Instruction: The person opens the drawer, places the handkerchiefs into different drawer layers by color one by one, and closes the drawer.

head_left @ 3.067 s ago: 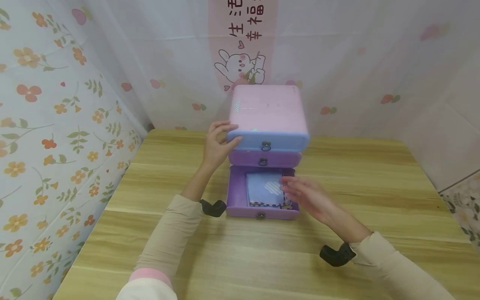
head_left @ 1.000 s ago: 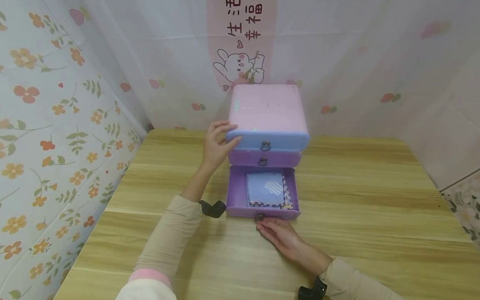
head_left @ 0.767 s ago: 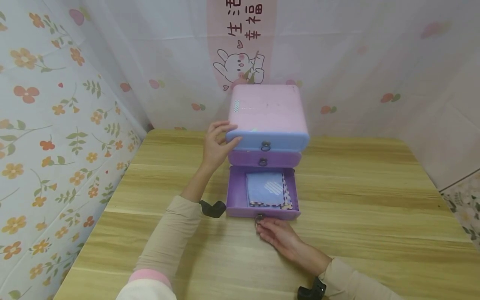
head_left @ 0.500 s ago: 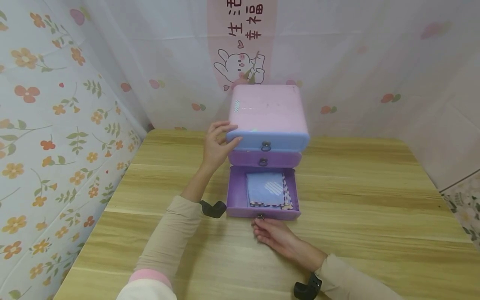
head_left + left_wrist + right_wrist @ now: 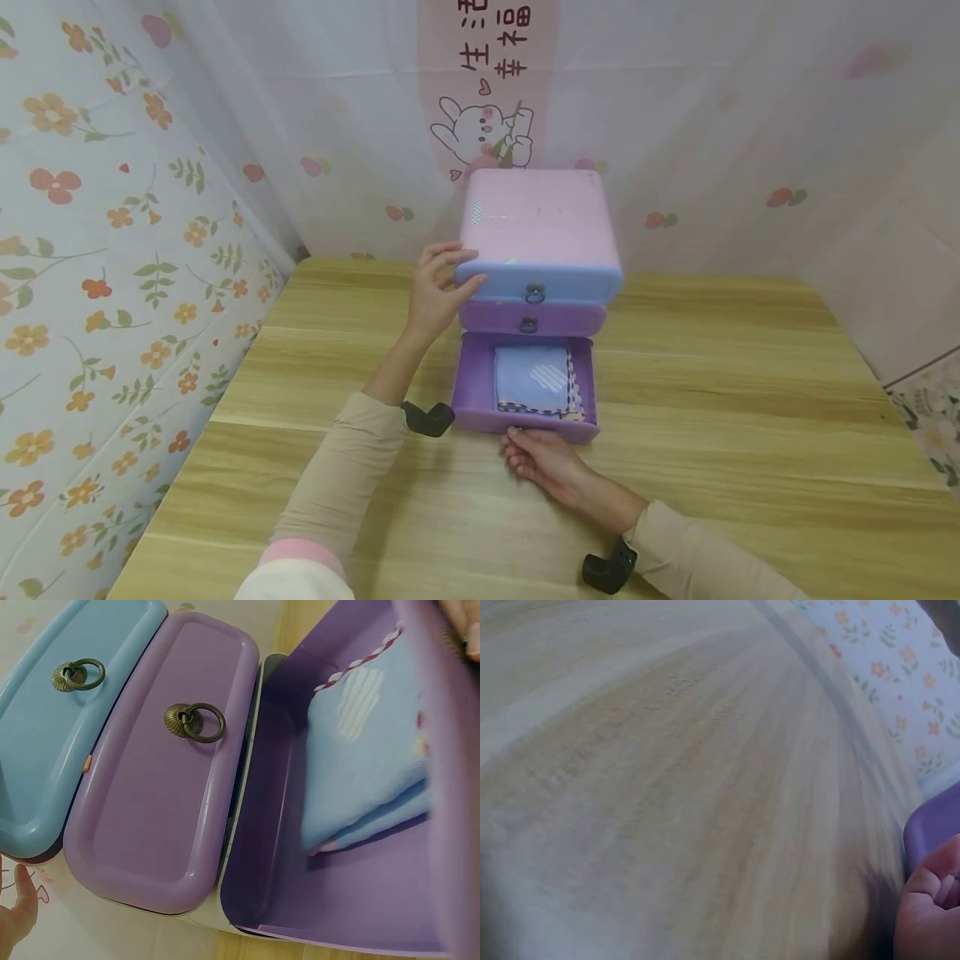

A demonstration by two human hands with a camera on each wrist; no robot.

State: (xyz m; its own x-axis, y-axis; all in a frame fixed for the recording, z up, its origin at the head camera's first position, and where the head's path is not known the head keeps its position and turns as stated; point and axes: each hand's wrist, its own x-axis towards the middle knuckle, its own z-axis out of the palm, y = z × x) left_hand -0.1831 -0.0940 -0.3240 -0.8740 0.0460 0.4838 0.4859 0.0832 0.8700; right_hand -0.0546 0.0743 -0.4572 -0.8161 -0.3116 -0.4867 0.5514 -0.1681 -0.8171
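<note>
A small drawer cabinet [image 5: 536,217] with a pink top stands on the table. Its lowest purple drawer [image 5: 474,379] is pulled out, and a folded light blue cloth [image 5: 525,379] with a patterned edge lies inside. My left hand [image 5: 435,296] rests against the cabinet's upper left corner, fingers extended by the top and thumb at the blue drawer [image 5: 555,283]. At the front of the open drawer, my right hand [image 5: 551,467] pinches the ring pull, which its fingers mostly cover. The left wrist view shows the cloth [image 5: 367,742] close up.
The closed middle purple drawer [image 5: 161,757] and blue drawer [image 5: 67,712] carry metal ring pulls. Wooden tabletop [image 5: 720,400] surrounds the cabinet. A printed curtain [image 5: 675,108] hangs behind it, and a floral one [image 5: 112,250] hangs at the left.
My right hand has gone from beside the cloth to the drawer's front, where its fingers have closed on the ring pull. My left hand has kept its place on the cabinet.
</note>
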